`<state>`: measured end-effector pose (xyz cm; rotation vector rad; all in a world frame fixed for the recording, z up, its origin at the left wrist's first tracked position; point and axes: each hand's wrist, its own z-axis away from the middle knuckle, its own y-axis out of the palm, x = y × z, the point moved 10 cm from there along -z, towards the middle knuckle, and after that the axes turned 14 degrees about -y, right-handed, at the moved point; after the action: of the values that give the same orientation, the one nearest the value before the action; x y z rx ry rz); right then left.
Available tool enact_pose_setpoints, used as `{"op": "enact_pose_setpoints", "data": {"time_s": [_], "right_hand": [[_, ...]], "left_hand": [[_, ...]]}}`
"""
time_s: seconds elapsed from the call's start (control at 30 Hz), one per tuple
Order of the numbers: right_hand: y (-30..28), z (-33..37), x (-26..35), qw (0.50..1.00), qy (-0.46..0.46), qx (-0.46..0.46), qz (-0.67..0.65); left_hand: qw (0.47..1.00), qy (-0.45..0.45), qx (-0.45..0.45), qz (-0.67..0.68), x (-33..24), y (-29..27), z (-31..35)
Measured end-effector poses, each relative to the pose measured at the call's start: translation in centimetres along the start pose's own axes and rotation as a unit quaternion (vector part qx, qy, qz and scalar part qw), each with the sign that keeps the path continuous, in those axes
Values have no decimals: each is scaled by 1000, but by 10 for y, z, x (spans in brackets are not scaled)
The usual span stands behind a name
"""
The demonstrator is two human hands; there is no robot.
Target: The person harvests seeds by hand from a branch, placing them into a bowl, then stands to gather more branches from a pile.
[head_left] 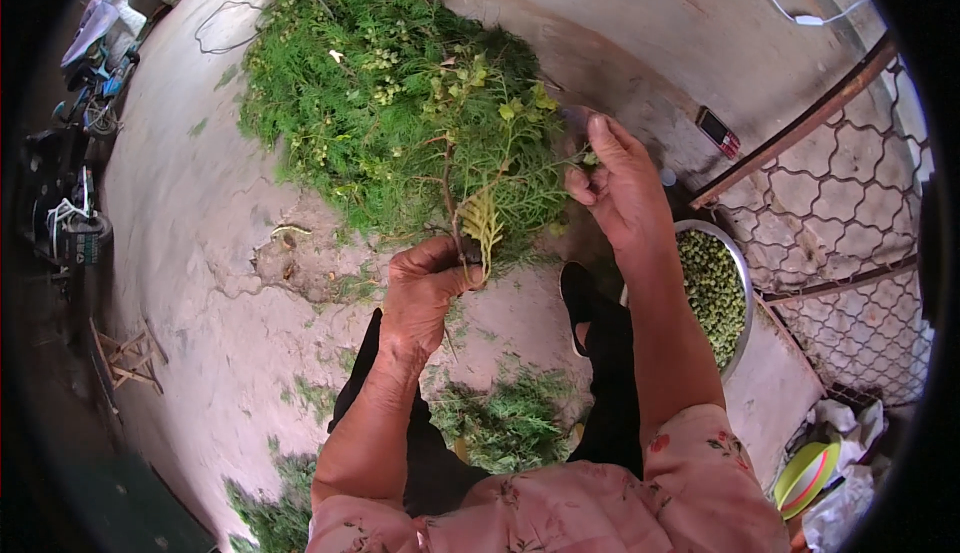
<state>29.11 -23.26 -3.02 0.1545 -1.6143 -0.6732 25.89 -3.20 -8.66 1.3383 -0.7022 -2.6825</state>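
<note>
My left hand (428, 291) grips the brown woody stem of an evergreen branch (448, 185). The branch points away from me, with feathery green sprays, small pale green cones and one yellowed frond. At its right side, my right hand (622, 175) is closed, thumb against fingers, at a green sprig tip (590, 159); whether a cone is between the fingers is hard to see. Beyond the branch lies a big heap of cut evergreen branches (340, 93) with cones among the leaves. Right of my right forearm stands a round metal basin (742, 265) holding many small green cones (712, 298).
More cut greenery (505, 418) lies between my feet, and another pile (280, 503) at lower left. A mobile phone (718, 133) rests near a rusty-framed wire mesh panel (835, 193). A small wooden stool (130, 355) and a parked bicycle (100, 103) are at left.
</note>
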Motion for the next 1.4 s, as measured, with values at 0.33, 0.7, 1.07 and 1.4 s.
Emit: {"op": "enact_pose_setpoints", "data": {"time_s": [0.33,0.7,1.07,1.4], "right_hand": [[6,1,2,966,-15,121,227],[26,9,18,930,-56,197,306],[-60,-4,72,938,-203,-181,216],[-29,-1,59,975,-111,0,-195]], "left_hand": [[998,-5,18,-65,4,13,4],[997,-29,-1,-77,8,11,2],[995,-94,44,1,27,22,0],[989,-88,57,104,26,24,-10]]}}
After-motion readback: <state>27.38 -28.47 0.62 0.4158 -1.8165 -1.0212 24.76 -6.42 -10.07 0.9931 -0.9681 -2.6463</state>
